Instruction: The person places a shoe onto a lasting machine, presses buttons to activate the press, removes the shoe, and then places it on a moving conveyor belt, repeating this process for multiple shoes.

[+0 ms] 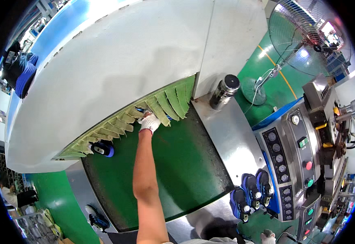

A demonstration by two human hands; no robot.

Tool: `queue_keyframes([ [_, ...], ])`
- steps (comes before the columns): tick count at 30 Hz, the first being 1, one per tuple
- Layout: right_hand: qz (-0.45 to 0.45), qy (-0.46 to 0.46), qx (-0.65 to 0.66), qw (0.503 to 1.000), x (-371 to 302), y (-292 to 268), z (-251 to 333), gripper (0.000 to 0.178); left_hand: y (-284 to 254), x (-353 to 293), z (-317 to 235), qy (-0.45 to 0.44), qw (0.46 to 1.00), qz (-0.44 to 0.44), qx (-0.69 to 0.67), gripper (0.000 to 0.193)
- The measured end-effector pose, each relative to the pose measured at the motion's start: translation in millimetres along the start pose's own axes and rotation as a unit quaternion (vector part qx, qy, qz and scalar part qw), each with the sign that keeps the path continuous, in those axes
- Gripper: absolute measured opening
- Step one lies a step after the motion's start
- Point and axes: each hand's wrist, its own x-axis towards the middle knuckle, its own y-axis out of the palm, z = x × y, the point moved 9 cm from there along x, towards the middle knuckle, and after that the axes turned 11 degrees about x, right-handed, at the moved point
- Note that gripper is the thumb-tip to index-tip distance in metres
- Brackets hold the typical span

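A blue shoe (103, 149) is coming out from under the green flaps (145, 114) onto the green belt (177, 171), left of the arm. The left hand (149, 122), in a white glove, is reaching under the flaps and closing on another blue shoe (140, 110) that is mostly hidden. The belt could be pulling the glove in. Three blue shoes (250, 193) are sitting at the right. The right hand (268, 236) is cut off, so I cannot tell its grip.

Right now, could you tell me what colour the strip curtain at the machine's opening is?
The strip curtain is pale yellowish green, seen in the head view.
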Motion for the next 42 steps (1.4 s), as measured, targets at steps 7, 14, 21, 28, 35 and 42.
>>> queue_keyframes([
  [7, 0.044, -0.049, -0.091, 0.994, 29.1, -2.8, 98.4, 0.048, -39.4, -152.0, -61.4, -0.032, 0.957, -0.110, -0.267, 0.066],
  [14, 0.077, -0.206, 0.159, 0.962, 10.8, -10.2, 231.7, 0.060, -78.1, -338.1, -160.7, 0.051, 0.936, 0.140, -0.320, 0.048],
  [21, 0.255, -0.441, -0.058, 0.859, -71.4, 24.8, 365.0, 0.095, -208.2, -478.7, -333.4, 0.498, 0.829, 0.201, -0.155, 0.063],
  [28, 0.226, -0.314, 0.267, 0.883, -34.9, -75.1, 293.3, 0.079, -348.6, -480.9, -469.2, 0.621, 0.740, 0.001, -0.258, 0.052],
  [35, 0.267, -0.118, 0.742, 0.603, -32.6, -184.8, 186.7, 0.066, -437.2, -450.2, -546.5, 0.467, 0.801, -0.175, -0.331, 0.061],
  [42, 0.219, -0.195, 0.821, 0.489, -6.7, -281.5, 126.4, 0.072, -418.7, -394.2, -740.6, 0.523, 0.797, -0.165, -0.251, 0.057],
])
